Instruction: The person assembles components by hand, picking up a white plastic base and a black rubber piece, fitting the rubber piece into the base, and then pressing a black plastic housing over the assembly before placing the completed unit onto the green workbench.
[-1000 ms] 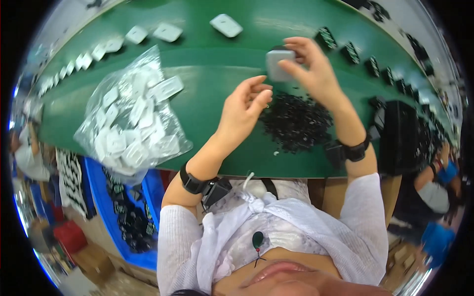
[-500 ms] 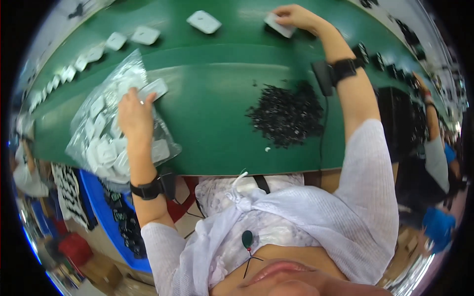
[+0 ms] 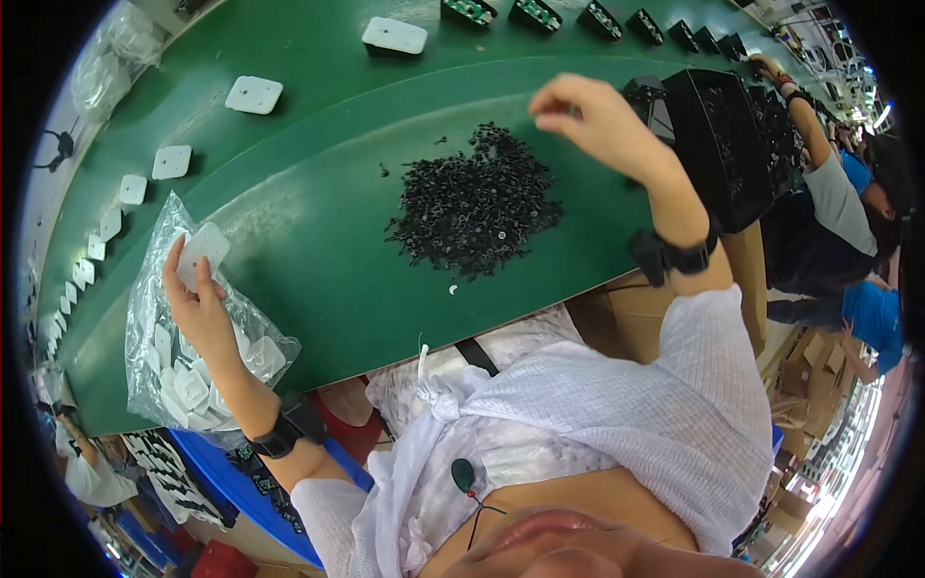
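Observation:
My left hand [image 3: 204, 313] holds a white rounded-square plastic cover [image 3: 210, 247] between thumb and fingers, over a clear plastic bag [image 3: 146, 376]. More white covers [image 3: 190, 387] lie inside that bag. My right hand [image 3: 609, 130] hovers above the green table, right of a pile of small black parts [image 3: 472, 200], perhaps screws. Its fingers are curved, with a gap to the thumb, and nothing shows between them. Beyond it, a white-topped unit [image 3: 395, 36] sits on the far green strip.
Black housings with green circuit boards [image 3: 536, 14] line the far right. White-topped units [image 3: 171, 162] curve away to the left. A black bin [image 3: 718, 144] stands right of my right hand, near a co-worker's arm [image 3: 814, 130]. A blue crate [image 3: 226, 482] is below the table's left edge.
My right hand has let go of the white cover at the far strip and drawn back toward me. My left hand now has a cover raised at the bag's mouth. The view has turned.

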The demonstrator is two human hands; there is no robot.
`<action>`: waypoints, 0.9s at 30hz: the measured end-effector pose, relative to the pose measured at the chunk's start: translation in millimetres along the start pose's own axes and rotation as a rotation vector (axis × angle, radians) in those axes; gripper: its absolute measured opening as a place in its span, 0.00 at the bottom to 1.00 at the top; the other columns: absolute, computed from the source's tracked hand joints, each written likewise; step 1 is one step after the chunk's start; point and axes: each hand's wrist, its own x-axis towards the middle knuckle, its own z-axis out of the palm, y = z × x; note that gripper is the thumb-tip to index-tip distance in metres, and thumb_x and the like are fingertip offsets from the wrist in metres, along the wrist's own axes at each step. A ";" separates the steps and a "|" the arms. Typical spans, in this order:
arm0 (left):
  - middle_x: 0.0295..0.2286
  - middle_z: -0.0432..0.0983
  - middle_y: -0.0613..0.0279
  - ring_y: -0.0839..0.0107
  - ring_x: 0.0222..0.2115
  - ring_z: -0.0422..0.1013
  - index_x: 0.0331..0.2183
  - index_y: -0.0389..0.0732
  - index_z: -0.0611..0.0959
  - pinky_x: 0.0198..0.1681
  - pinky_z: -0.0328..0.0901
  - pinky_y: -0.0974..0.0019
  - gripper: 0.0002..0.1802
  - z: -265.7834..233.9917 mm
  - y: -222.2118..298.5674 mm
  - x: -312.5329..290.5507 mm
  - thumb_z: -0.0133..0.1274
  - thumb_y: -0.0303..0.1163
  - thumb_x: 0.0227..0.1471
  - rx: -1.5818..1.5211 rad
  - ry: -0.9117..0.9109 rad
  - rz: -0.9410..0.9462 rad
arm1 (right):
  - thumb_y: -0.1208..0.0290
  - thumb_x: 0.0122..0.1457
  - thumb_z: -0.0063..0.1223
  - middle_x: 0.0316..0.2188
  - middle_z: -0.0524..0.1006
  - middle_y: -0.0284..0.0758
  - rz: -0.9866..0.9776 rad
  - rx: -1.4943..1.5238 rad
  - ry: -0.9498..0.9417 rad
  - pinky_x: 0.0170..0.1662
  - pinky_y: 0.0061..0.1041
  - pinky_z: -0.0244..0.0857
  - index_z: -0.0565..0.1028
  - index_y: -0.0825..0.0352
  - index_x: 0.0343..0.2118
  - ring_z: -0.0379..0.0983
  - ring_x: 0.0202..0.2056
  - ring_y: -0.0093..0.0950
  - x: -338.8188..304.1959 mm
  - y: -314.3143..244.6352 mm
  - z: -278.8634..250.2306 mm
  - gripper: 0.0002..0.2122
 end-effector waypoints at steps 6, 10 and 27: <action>0.28 0.69 0.64 0.80 0.19 0.62 0.52 0.43 0.74 0.25 0.61 0.74 0.20 33.2 57.8 -4.9 0.43 0.22 0.57 0.147 -0.043 0.326 | 0.78 0.50 0.59 0.26 0.70 0.30 0.202 0.172 0.063 0.30 0.18 0.62 0.77 0.68 0.33 0.65 0.25 0.19 -61.2 1.8 28.3 0.07; 0.30 0.69 0.61 0.78 0.19 0.65 0.51 0.43 0.75 0.27 0.63 0.73 0.20 64.5 83.5 -5.4 0.41 0.22 0.58 0.078 -0.126 0.311 | 0.79 0.50 0.58 0.26 0.68 0.31 0.228 0.133 0.176 0.30 0.19 0.61 0.76 0.68 0.34 0.65 0.25 0.20 -62.5 0.1 47.7 0.08; 0.30 0.71 0.63 0.79 0.18 0.66 0.50 0.44 0.76 0.23 0.62 0.74 0.19 121.8 87.3 -16.8 0.41 0.21 0.58 -0.122 -0.220 0.333 | 0.80 0.49 0.56 0.29 0.69 0.38 -0.024 -0.075 0.334 0.35 0.31 0.63 0.72 0.69 0.28 0.67 0.32 0.36 -78.9 -7.5 67.9 0.05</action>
